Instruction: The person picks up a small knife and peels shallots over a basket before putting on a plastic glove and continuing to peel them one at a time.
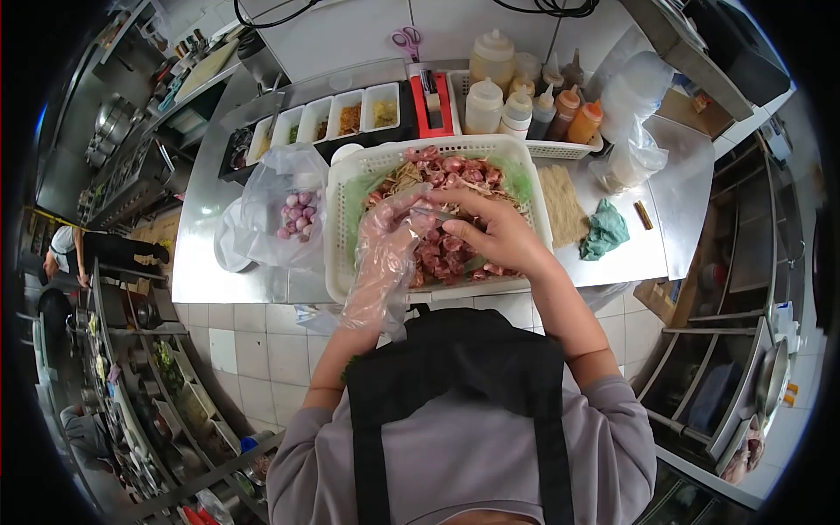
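Over a white plastic basket (337, 262) lined with green netting, my two hands meet. My left hand (385, 236), in a clear plastic glove, has its fingers curled closed; what they hold is hidden. My bare right hand (500, 232) is closed around a small knife (430, 213), whose thin blade points toward the left fingers. Reddish-purple shallots (442, 254) with dry skins and stalks fill the basket below both hands. To the left, a clear plastic bag (262, 188) holds peeled shallots (297, 214).
Small white tubs of chopped ingredients (350, 112) line the back left. Squeeze bottles (484, 107) stand in a tray at the back right. A green cloth (605, 231) and a brown mat (563, 203) lie right of the basket. Another person (68, 245) stands far left.
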### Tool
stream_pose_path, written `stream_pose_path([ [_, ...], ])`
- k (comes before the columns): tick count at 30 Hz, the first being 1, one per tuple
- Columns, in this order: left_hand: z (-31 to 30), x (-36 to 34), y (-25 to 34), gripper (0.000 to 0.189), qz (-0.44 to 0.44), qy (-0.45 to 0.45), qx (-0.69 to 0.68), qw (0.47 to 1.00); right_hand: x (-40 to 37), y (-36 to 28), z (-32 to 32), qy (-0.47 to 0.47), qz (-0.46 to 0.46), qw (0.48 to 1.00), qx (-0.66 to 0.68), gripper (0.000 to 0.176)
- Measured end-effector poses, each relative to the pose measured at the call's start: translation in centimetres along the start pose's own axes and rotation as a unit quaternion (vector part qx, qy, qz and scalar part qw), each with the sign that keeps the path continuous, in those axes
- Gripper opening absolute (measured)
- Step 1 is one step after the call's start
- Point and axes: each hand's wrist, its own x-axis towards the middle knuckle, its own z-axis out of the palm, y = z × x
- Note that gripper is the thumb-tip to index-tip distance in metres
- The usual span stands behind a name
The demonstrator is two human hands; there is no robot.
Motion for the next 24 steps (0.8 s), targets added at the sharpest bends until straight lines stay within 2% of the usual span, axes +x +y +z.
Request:
stream_pose_path([
  [7, -0.6, 0.0, -0.2, 0.039, -0.032, -0.001, 0.052, 0.998, 0.0, 1.1, 0.7, 0.015, 0.017, 1.0, 0.003, 0.028],
  [10, -0.1, -0.2, 0.5, 0.04, -0.034, -0.019, 0.043, 0.998, 0.1, 1.8, 0.6, 0.035, 0.008, 0.998, 0.06, 0.027],
  [11, 0.0, -0.3, 0.7, 0.041, -0.032, -0.025, 0.028, 0.999, 0.2, 1.9, 0.0, 0.004, 0.098, 0.983, 0.153, 0.026],
  [13, 0.1, -0.4, 1.0, 0.043, -0.035, -0.03, 0.024, 0.999, 0.2, 2.2, -0.6, -0.026, 0.188, 0.951, 0.243, 0.026],
  [15, 0.0, -0.3, 0.6, 0.044, -0.039, -0.03, 0.036, 0.998, 0.2, 2.5, -0.9, -0.03, 0.188, 0.943, 0.273, 0.028],
  [16, -0.2, -0.2, 0.0, 0.044, -0.006, -0.031, 0.028, 0.999, 0.3, 2.5, -0.7, -0.03, 0.187, 0.943, 0.274, 0.028],
  [18, -0.3, 0.0, -0.2, 0.045, 0.027, -0.033, 0.021, 0.999, 0.5, 2.4, -0.4, 0.038, 0.139, 0.966, 0.216, 0.03],
  [22, -0.2, 0.2, 0.5, 0.043, 0.015, -0.063, -0.012, 0.998, 0.2, 1.3, -0.6, 0.012, 0.133, 0.964, 0.231, 0.036],
  [24, -0.3, 0.3, 0.4, 0.042, 0.009, -0.071, -0.03, 0.997, 0.0, 1.3, -0.7, -0.026, 0.149, 0.973, 0.177, 0.04],
])
